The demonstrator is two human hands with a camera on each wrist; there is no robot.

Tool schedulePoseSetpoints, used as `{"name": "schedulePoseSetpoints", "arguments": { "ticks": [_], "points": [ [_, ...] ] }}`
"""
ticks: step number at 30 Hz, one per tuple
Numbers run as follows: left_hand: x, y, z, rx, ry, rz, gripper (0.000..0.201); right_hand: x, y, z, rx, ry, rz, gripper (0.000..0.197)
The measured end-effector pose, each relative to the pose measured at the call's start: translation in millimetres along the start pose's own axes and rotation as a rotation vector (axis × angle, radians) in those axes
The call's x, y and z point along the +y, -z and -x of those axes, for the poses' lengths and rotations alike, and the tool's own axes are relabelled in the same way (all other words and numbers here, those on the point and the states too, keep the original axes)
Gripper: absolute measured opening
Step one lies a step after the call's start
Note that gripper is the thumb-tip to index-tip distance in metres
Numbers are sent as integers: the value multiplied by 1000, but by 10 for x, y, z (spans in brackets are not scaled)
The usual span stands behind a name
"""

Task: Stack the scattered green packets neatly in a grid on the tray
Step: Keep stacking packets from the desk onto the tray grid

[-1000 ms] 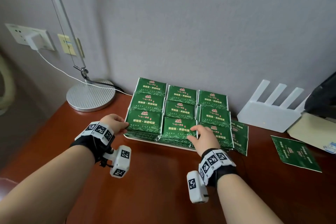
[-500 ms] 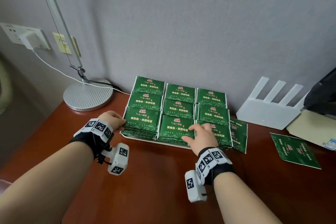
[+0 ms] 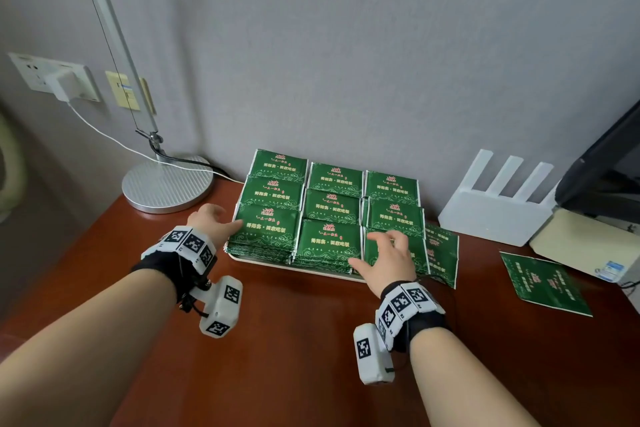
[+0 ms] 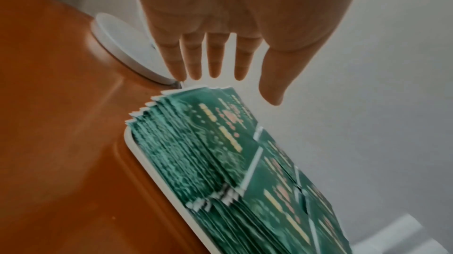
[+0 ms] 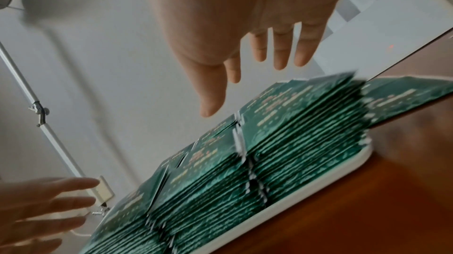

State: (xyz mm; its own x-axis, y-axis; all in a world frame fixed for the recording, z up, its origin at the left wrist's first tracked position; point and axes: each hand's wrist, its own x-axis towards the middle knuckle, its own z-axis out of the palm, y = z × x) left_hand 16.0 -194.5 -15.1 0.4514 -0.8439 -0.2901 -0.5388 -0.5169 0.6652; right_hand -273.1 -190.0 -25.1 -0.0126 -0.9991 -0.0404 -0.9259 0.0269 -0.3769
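Observation:
Green packets [image 3: 329,208] lie stacked in a three-by-three grid on a white tray [image 3: 298,266] against the wall. My left hand [image 3: 214,224] hovers at the tray's left edge with straight spread fingers [image 4: 215,64], holding nothing. My right hand [image 3: 388,253] is open above the front right stack, its fingers [image 5: 279,52] straight and lifted clear of the packets [image 5: 282,142]. One loose packet [image 3: 441,253] leans off the tray's right side. Another loose packet [image 3: 543,282] lies flat on the desk further right.
A desk lamp with a round metal base [image 3: 168,184] stands left of the tray, its cable running to a wall socket [image 3: 62,80]. A white router [image 3: 498,204] sits right of the tray, beside a beige box [image 3: 581,246] and a dark monitor [image 3: 606,177].
Both hands have lifted off the front stacks and opened. The right hand drew back and to the right from the middle front stack; the left hand eased away from the tray's left edge.

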Motion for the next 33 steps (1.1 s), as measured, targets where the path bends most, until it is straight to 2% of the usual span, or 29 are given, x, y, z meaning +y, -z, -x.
{"name": "schedulePoseSetpoints", "arguments": {
  "ticks": [3,8,16,20,23,28,33],
  "points": [
    [189,-1,240,-45,-117,-98,62,131,120,91,21,-21,3,62],
    [636,-190,733,-203,-328,-265,68,559,379,282,9,-94,39,71],
    [1433,-1019,1452,-429,-575,-395,66,1621,782,550,-35,-252,27,75],
    [1782,-1656,1748,-564,-580,-367,50,2244,998,595,-108,-313,49,72],
    [1988,-2189,1893,-622,-572,-388,46,2692,1155,581,-151,-345,70,70],
    [2188,-2977,1884,-623,-495,-450,62,3352,1321,403,-201,-393,84,68],
    [2227,-3465,1647,-504,-378,-646,78,3714,1315,102,-266,-387,65,66]
  ]
}}
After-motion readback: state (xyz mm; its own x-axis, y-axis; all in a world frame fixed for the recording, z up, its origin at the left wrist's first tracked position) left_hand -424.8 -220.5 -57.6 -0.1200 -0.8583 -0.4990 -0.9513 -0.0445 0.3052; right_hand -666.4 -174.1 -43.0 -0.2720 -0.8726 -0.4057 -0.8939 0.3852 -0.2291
